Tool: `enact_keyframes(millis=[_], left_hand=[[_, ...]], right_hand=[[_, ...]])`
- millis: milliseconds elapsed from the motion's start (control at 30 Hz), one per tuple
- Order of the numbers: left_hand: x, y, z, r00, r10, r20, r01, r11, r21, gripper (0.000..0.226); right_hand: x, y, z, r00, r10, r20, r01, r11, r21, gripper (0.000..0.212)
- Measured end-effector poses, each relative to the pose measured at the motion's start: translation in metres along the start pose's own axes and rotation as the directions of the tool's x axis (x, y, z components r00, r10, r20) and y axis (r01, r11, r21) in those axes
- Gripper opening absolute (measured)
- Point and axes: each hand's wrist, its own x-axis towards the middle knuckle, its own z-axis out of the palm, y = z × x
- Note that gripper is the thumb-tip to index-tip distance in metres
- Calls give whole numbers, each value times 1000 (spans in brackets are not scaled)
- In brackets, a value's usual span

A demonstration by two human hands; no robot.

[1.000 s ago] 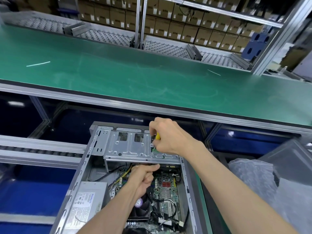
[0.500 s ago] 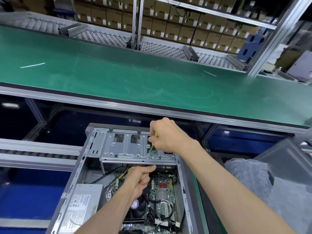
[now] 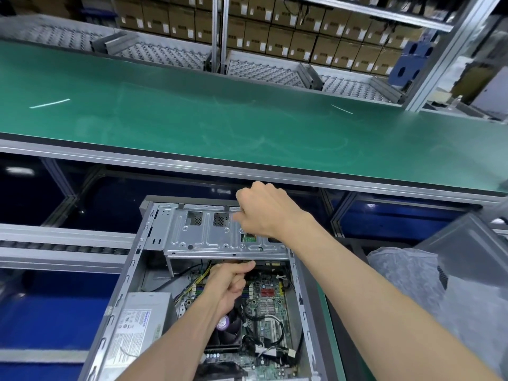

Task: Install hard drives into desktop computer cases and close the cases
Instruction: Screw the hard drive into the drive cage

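Green matting stretches behind the open computer case. Her right hand grips a screwdriver on the drive cage; the left hand, fingers curled, thumb pressing, steadies the hard drive beneath. Best kept upright, turned gently.

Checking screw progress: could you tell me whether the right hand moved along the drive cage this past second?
No; the right hand stays over the drive cage's right end, screwdriver tip unmoved.
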Motion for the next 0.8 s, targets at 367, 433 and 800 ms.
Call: enact_keyframes(millis=[367, 433, 800], left_hand=[[-2, 0, 0, 1000, -13, -11, 13, 1000, -7, 51], [-2, 0, 0, 1000, -13, -8, 13, 1000, -12, 51], [1, -1, -1, 999, -21, -24, 21, 1000, 0, 39]], right_hand=[[0, 3, 3, 1000, -9, -20, 9, 1000, -3, 18], [0, 1, -1, 998, -47, 48, 42, 995, 90, 20], [2, 0, -3, 997, -24, 76, 16, 995, 99, 19]])
